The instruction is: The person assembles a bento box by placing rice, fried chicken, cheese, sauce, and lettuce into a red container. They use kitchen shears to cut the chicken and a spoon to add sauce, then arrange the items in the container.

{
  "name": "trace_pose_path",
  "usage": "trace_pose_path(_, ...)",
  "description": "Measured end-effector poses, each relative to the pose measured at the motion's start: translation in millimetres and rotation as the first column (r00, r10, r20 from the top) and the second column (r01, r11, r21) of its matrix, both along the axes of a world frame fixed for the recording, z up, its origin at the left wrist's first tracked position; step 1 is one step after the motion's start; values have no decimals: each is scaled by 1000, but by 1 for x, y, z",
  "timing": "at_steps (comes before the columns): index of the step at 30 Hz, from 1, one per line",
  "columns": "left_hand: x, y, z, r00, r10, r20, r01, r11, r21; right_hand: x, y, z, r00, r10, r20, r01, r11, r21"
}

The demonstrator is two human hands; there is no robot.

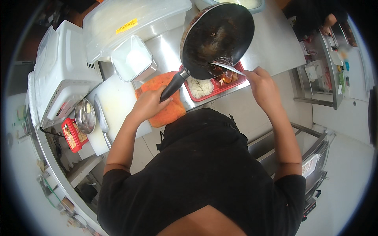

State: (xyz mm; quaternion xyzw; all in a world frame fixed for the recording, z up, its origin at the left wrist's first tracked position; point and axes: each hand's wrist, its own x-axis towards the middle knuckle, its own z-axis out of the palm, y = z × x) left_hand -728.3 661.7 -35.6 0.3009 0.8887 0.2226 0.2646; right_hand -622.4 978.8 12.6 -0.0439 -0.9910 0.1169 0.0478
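Note:
My left hand (146,105) is wrapped round the black handle of a frying pan (218,33). The pan is tipped over a red compartment tray (216,93), its dark, sauce-smeared inside showing. White rice (200,87) flecked with green fills the tray's left compartment. Glossy brown saucy food (227,76) lies in the right one, partly hidden by the pan. A metal spoon (236,70) is pinched in my right hand (263,88), its far end at the pan's lower edge, above the brown food. Below my left hand lies an orange cloth (167,115).
Left of the cloth is a white cutting board (114,89) with a knife (101,114), a metal bowl (85,117) and a red-lidded tub (74,135). A clear container (132,59) and a large plastic bin (157,15) stand behind. Another person's hand (328,23) shows far right.

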Motion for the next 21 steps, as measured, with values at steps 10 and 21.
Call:
trace_pose_path(10,-6,-12,5,997,37,-71,-41,998,-52,-16,-12,-1,999,40,16,-40,999,2)
trace_pose_path(21,-7,-11,4,985,27,-172,-29,1000,-11,-17,-4,0,999,39,-27,-38,998,54)
